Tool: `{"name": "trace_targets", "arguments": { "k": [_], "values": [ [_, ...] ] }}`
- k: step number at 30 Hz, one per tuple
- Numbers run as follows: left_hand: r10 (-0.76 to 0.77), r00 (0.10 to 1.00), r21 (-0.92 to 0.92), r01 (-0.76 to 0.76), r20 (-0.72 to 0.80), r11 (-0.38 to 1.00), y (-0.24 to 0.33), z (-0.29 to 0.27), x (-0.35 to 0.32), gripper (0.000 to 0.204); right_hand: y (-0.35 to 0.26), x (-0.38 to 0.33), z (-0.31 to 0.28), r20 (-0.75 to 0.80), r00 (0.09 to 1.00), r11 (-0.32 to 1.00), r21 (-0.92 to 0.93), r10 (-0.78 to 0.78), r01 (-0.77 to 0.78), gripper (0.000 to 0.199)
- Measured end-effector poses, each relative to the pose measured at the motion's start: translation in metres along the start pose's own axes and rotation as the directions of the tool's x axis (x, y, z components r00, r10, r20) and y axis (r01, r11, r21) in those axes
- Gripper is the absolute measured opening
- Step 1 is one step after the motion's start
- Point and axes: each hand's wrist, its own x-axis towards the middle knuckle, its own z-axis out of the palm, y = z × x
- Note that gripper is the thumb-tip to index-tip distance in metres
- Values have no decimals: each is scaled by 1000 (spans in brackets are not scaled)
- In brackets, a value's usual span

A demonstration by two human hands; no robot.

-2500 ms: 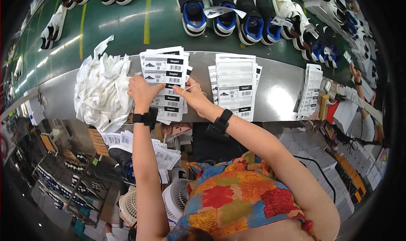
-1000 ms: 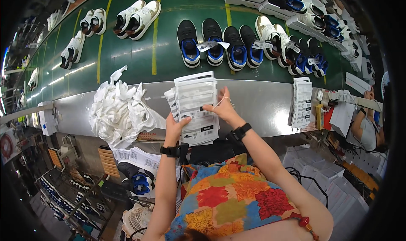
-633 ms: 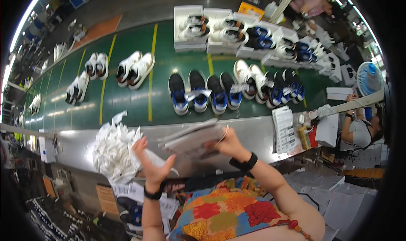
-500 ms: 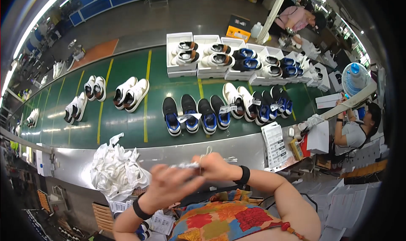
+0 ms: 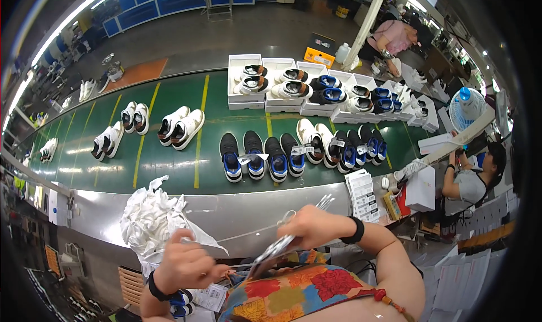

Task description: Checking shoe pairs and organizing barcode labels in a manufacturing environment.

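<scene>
My right hand (image 5: 316, 227) is closed round a slim bundle of thin white-and-grey tags (image 5: 275, 250), seen mostly edge-on and tilted. A pale string (image 5: 251, 233) loops at the right fingers and stretches across to my left hand (image 5: 189, 265), whose curled fingers are pinched on it and slightly blurred. Behind my left hand, a heap of crumpled white tissue paper (image 5: 149, 217) lies on the metal ledge (image 5: 226, 209). Beyond the ledge, black shoes with blue linings (image 5: 230, 158) and white shoes (image 5: 324, 144) stand in pairs, several with white tags on them.
White shoe boxes (image 5: 246, 104) holding shoes line the far side of the green conveyor belt (image 5: 214, 130). More white pairs (image 5: 180, 127) stand to the left. Tag sheets (image 5: 362, 195) lie on the ledge at right, near a fan (image 5: 467, 107). Co-workers (image 5: 471, 181) sit beyond.
My hands have moved apart, my left hand down and left, my right hand rightward with the bundle. The string between them is now drawn out, and the bundle shows more fully.
</scene>
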Motion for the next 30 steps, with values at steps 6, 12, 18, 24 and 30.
{"name": "trace_targets", "arguments": {
  "k": [6, 12, 18, 24, 30],
  "values": [
    [-617, 575, -596, 259, -537, 760, -31, 102, -83, 35, 21, -7, 11, -463, 749, 588, 799, 475, 121, 37],
    [-950, 306, -828, 516, -59, 218, -63, 172, -43, 38, 81, 49, 99, -347, 646, 373, 922, 680, 103, 51],
    [-975, 211, -364, 905, -68, 221, -147, 275, -190, 65, 114, 3, 141, -148, 723, 738, 142, 675, -660, 60],
    [-849, 493, 219, 864, -190, 453, -111, 237, -58, 54, 87, -66, 148, -303, 719, 771, 378, 626, -512, 48],
    [-830, 554, -941, 313, 68, 132, -2, 277, 182, 25, 60, -115, 145, -257, 850, 555, 830, 460, -49, 71]
  ]
}}
